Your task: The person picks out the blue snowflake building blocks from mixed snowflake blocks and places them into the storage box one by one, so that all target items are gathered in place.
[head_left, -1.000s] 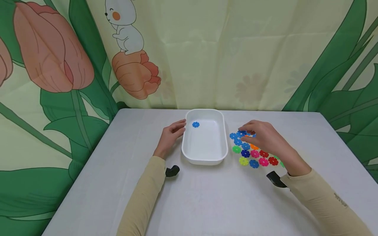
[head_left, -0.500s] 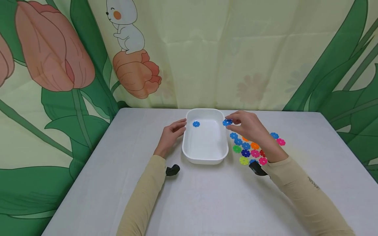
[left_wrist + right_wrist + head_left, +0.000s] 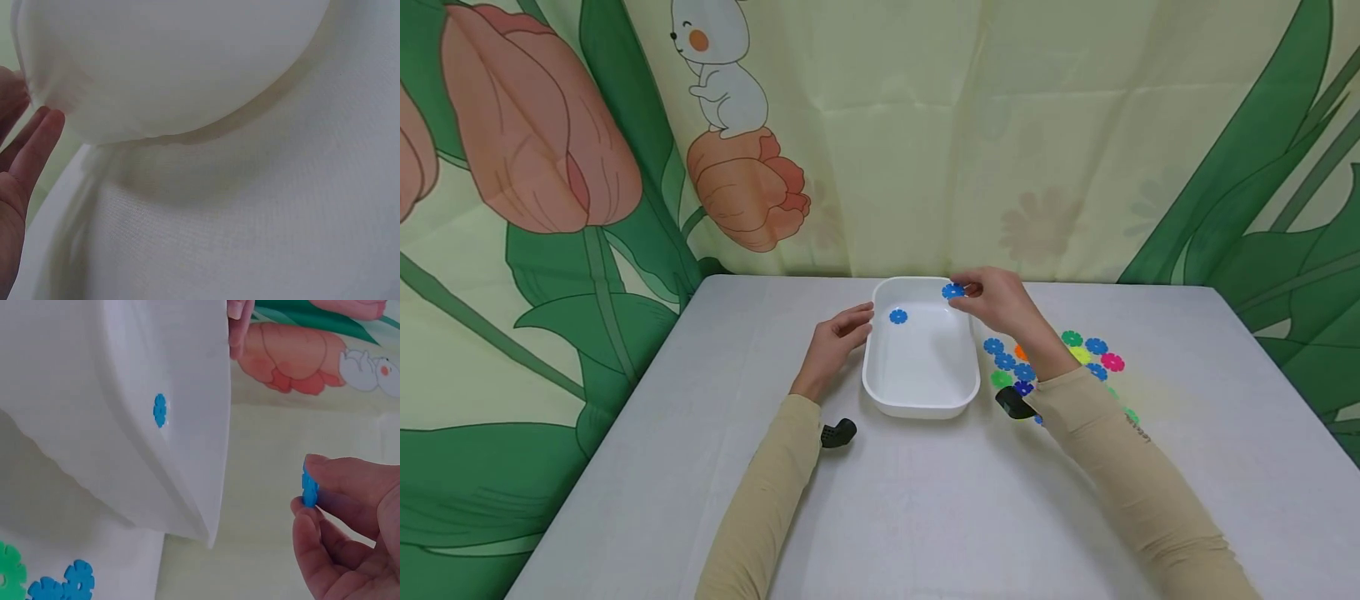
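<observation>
Between the thumb and fingers of my right hand [image 3: 997,302] is a pinched blue flower-shaped plastic disc [image 3: 952,291], held over the far right corner of a white tray [image 3: 921,410]. The right wrist view shows that disc [image 3: 309,486] edge-on, apart from the tray wall. Inside the tray, toward its far left, lies another blue flower disc [image 3: 898,317]. My left hand [image 3: 833,346] rests its fairly straight fingertips against the tray's left side. In the left wrist view the fingers [image 3: 39,147] touch the tray wall [image 3: 175,75].
Right of the tray, several flower discs in blue, green, yellow, orange and pink lie on the white tablecloth [image 3: 910,517], partly hidden by my right forearm. A pink disc [image 3: 1113,362] sits at their right edge. Behind the table hangs a printed curtain [image 3: 910,150].
My right hand picked up a blue flower disc from the pile and carried it left and away from me, over the tray's far right corner. The left hand stayed against the tray.
</observation>
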